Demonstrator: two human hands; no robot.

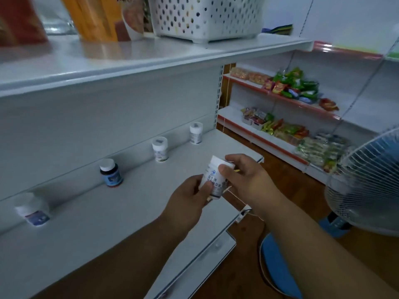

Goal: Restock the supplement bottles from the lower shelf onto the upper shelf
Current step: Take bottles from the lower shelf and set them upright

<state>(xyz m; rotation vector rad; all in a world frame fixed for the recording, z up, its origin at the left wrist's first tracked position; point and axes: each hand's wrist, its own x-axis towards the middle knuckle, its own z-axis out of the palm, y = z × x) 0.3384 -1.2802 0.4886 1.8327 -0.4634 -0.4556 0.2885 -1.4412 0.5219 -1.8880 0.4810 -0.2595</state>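
I hold a white supplement bottle [216, 180] with both hands above the front of the lower shelf [90, 223]. My left hand [187, 201] grips its base and my right hand [246, 178] pinches its cap end. Several bottles stand along the back of this shelf: a white one [34, 210] at far left, a dark bottle with a blue label [111, 173], a white one [160, 149] and another white one [196, 133]. The upper shelf [133, 57] runs above.
On the upper shelf stand a white perforated basket [205, 18], orange packets [95, 18] and a red pack [19, 20]. Snack shelves [285, 117] fill the right side. A white fan [367, 180] on a blue base stands at the right, over a wooden floor.
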